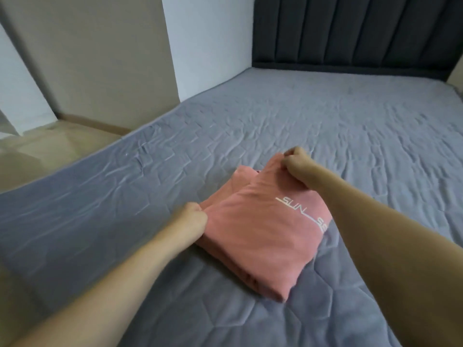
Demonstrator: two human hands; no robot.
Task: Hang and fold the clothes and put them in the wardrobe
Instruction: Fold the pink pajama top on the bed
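A pink shirt [258, 231] with white lettering lies folded into a thick rectangle on the grey quilted bed [350, 126]. My left hand [191, 217] pinches the top layer at its near left corner. My right hand [298, 164] pinches the same layer at the far corner, holding it slightly raised above the layers beneath. Both forearms reach in from the bottom of the view.
A dark padded headboard [350, 33] stands at the far end of the bed. To the left are a beige floor [50, 151], a beige panel [100, 58] and a white wall [208, 46]. The bed's left edge runs diagonally beside the floor.
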